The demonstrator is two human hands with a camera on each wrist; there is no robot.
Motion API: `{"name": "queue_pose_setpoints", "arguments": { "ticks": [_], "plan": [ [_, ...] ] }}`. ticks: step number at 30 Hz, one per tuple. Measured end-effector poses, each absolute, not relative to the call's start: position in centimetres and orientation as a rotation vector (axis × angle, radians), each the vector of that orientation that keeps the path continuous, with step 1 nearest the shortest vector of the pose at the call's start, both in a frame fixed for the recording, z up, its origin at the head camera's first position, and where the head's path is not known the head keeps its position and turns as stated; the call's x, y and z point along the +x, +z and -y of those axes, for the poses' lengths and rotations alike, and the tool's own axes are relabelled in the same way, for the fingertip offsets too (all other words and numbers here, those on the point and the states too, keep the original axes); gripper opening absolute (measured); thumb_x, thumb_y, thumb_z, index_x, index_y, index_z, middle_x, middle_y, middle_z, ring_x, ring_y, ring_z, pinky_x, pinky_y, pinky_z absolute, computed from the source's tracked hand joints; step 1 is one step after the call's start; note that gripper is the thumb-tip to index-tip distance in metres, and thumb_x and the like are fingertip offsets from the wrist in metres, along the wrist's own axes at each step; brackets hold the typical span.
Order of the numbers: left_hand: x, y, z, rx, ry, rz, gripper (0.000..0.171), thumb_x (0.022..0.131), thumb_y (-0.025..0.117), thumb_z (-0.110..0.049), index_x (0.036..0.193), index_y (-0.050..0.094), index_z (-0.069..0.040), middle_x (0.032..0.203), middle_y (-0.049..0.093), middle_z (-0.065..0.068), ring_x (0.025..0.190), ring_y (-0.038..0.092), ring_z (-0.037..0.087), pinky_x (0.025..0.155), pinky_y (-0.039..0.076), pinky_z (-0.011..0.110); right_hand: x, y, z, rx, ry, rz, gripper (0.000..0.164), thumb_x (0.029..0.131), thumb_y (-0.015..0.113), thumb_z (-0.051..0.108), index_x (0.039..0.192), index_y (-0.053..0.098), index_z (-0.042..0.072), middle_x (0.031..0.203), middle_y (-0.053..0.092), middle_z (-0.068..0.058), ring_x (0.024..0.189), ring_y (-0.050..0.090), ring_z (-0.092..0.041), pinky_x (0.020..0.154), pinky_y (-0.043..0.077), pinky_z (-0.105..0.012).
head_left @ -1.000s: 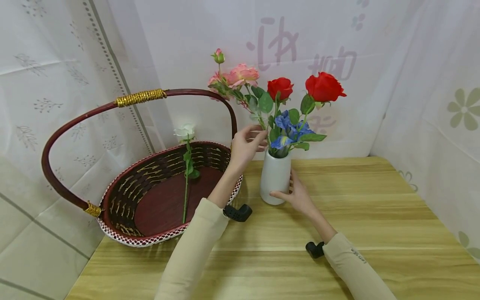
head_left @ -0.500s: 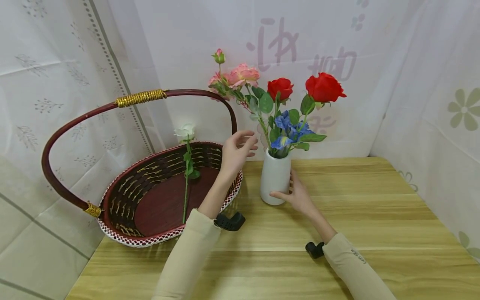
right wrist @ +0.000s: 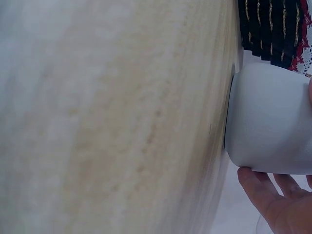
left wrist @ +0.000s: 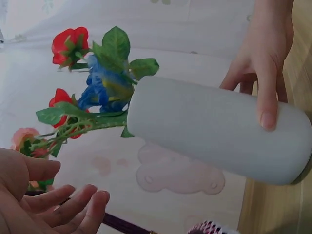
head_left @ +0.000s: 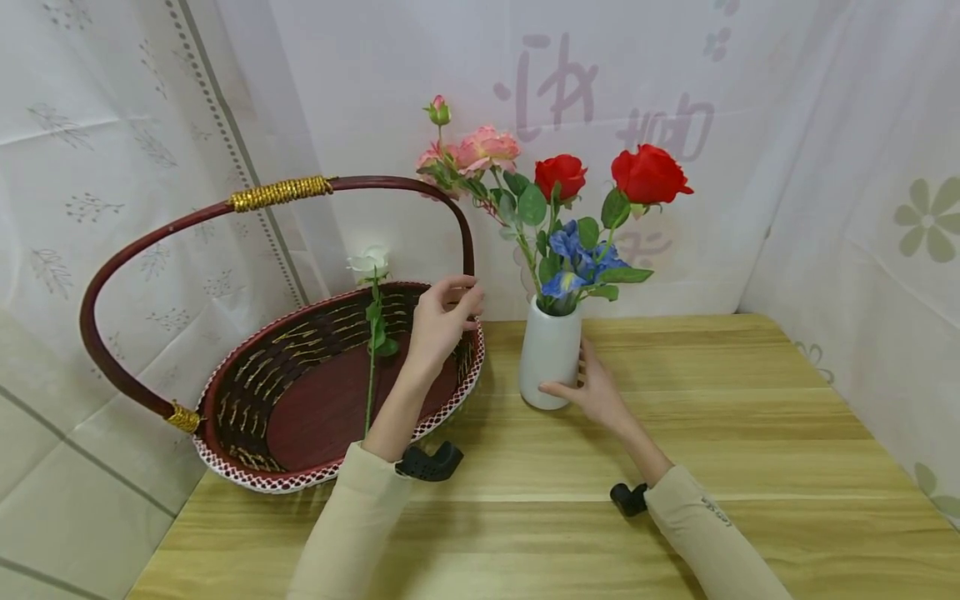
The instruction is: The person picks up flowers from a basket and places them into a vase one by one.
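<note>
A white vase (head_left: pixel 547 354) stands upright on the table. My right hand (head_left: pixel 600 398) grips its lower right side, thumb in front and fingers round the back. In the vase are two red roses (head_left: pixel 649 175), a blue flower (head_left: pixel 576 260) and a pink spray (head_left: pixel 486 152) that leans left. My left hand (head_left: pixel 441 321) hovers over the right part of the wicker basket (head_left: pixel 322 412), holding nothing. In the left wrist view its fingers are spread and loosely bent, apart from the vase. A white rose (head_left: pixel 369 263) with a long green stem leans inside the basket.
The basket's tall arched handle (head_left: pixel 281 193) rises over it, its right end close to the pink spray. Patterned white curtains (head_left: pixel 622 75) hang behind and at the sides. The wooden table (head_left: pixel 750 417) extends right of the vase.
My left hand has moved away from the stem of the pink spray, left and down to above the basket. The right hand and the vase have stayed in place.
</note>
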State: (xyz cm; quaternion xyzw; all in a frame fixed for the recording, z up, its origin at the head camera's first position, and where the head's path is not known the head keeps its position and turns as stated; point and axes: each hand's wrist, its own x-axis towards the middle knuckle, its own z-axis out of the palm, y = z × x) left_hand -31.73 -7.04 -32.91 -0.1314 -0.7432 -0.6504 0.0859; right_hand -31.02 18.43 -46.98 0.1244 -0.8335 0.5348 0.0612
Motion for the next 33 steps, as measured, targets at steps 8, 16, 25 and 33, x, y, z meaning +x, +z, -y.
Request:
{"name": "queue_pose_setpoints", "arguments": {
  "ticks": [8, 16, 25, 33],
  "plan": [
    [-31.7, -32.6, 9.4, -0.333, -1.915, 2.237, 0.035, 0.103, 0.061, -0.021, 0.133, 0.06, -0.002, 0.12, 0.064, 0.026, 0.098, 0.067, 0.031, 0.08, 0.062, 0.036, -30.9, -46.7, -18.5, 0.39, 1.618, 2.506, 0.101, 0.086, 0.084, 0.019, 0.16, 0.016, 0.008, 0.15, 0.039, -0.026, 0.132, 0.047, -0.049, 0.105, 0.045, -0.062],
    [-31.9, -32.4, 11.0, -0.314, -1.845, 2.302, 0.039, 0.104, 0.06, -0.021, 0.136, 0.056, 0.001, 0.122, 0.062, 0.023, 0.104, 0.064, 0.037, 0.079, 0.061, 0.033, -31.3, -46.9, -18.5, 0.384, 1.618, 2.508, 0.1, 0.085, 0.085, 0.021, 0.16, 0.019, 0.008, 0.148, 0.043, -0.025, 0.129, 0.05, -0.047, 0.103, 0.048, -0.06],
    [-32.3, -32.2, 12.8, -0.318, -1.721, 2.38, 0.039, 0.104, 0.06, -0.022, 0.135, 0.056, 0.001, 0.122, 0.063, 0.023, 0.101, 0.066, 0.031, 0.082, 0.061, 0.039, -31.4, -47.2, -18.5, 0.365, 1.616, 2.52, 0.102, 0.085, 0.085, 0.022, 0.16, 0.017, 0.01, 0.148, 0.042, -0.025, 0.129, 0.05, -0.048, 0.102, 0.048, -0.061],
    [-32.8, -32.9, 15.1, -0.268, -1.666, 2.427, 0.042, 0.105, 0.059, -0.023, 0.137, 0.054, 0.004, 0.122, 0.062, 0.026, 0.102, 0.066, 0.033, 0.079, 0.062, 0.033, -31.3, -47.1, -18.5, 0.364, 1.599, 2.527, 0.102, 0.084, 0.085, 0.023, 0.16, 0.018, 0.009, 0.149, 0.042, -0.026, 0.129, 0.05, -0.047, 0.102, 0.049, -0.061]
  ]
}}
